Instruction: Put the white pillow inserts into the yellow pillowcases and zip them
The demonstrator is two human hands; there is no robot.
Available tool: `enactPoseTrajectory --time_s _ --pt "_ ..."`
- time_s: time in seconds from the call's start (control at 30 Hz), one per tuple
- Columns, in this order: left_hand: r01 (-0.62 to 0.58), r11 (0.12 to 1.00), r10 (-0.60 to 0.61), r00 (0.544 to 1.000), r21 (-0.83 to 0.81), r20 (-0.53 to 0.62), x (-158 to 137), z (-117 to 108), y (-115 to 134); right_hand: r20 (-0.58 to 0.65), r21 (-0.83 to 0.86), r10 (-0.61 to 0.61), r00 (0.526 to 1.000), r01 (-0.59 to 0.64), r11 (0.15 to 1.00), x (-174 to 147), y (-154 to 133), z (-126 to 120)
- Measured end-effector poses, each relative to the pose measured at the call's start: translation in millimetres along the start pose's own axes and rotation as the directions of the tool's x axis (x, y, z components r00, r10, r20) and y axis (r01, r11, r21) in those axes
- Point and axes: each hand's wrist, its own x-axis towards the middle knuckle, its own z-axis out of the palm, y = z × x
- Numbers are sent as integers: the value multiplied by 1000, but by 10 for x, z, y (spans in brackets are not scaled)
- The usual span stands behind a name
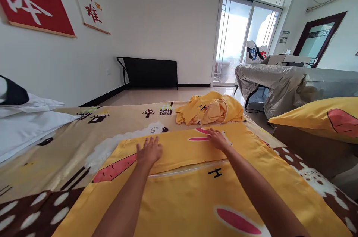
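Note:
A yellow cloth (179,199) printed with carrots and pink rabbit ears lies spread in front of me, perhaps a pillowcase or a cover. Its far part is folded over as a flap (173,156), with a pale edge line running across the cloth. My left hand (150,151) rests on the flap beside a printed carrot, fingers spread and palm down. Further right, my right hand (218,140) lies on the same flap by the printed ears, its fingers stretched out. Neither hand grips anything. Beyond them sits a crumpled yellow cloth bundle (212,110).
Underneath is a beige and brown patterned blanket (67,147). White pillows (30,128) lie at left, and a yellow pillow (319,117) with a carrot print is at right. A plastic-covered table (268,76) with boxes stands behind. A black panel (151,72) leans at the wall.

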Motion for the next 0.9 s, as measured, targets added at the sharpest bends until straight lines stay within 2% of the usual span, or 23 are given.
enactPoseTrajectory --time_s 0.1,0.13,0.2,0.27,0.4,0.6,0.9 --pt "-145 988 148 987 -56 57 35 166 631 19 83 -171 985 169 982 206 -686 377" --pt "-178 982 183 981 -68 61 34 232 738 22 104 -212 977 209 972 233 -810 475" --pt "-206 976 210 976 -76 50 40 343 790 22 129 -266 964 261 957 247 -868 604" --pt "-182 981 184 982 -69 31 81 403 682 27 135 -281 959 275 952 245 -714 644" --pt "-95 994 97 994 -49 41 236 408 337 52 134 -263 963 254 958 286 -171 562" --pt "-66 998 67 996 -25 55 329 425 23 105 91 -194 975 185 978 315 376 440" --pt "14 1000 -14 999 -3 50 349 381 -458 125 -114 34 992 -19 993 106 1193 200"
